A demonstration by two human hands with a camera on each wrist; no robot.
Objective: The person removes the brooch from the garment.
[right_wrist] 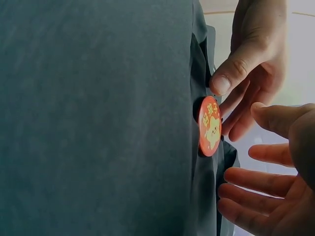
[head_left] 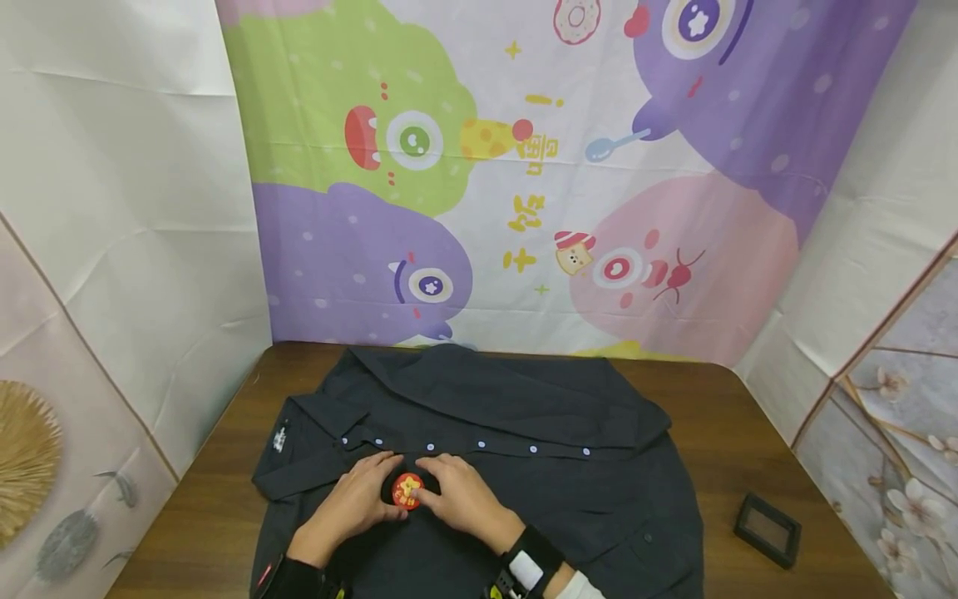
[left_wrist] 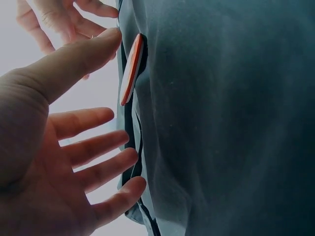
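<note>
- Red badge [head_left: 405, 489] lies on a dark shirt [head_left: 569, 499], lower center of frame.
- Left hand [head_left: 359, 497] and right hand [head_left: 462, 497] flank it, fingers spread.
- Smoothing nearby creases should keep it level.

The badge [head_left: 407, 488] is a round disc with a red face, a yellow star-like figure and yellow lettering. It sits face outward on the shirt [head_left: 464, 499], on the near side of the button row, closest to the third button from the left. The fastening behind it is hidden. The shirt is dark and spread over the table [head_left: 748, 441], with creases and overlapping folds. Six pale buttons [head_left: 481, 444] run left to right across it. A white label [head_left: 280, 438] shows at the left end.
</note>
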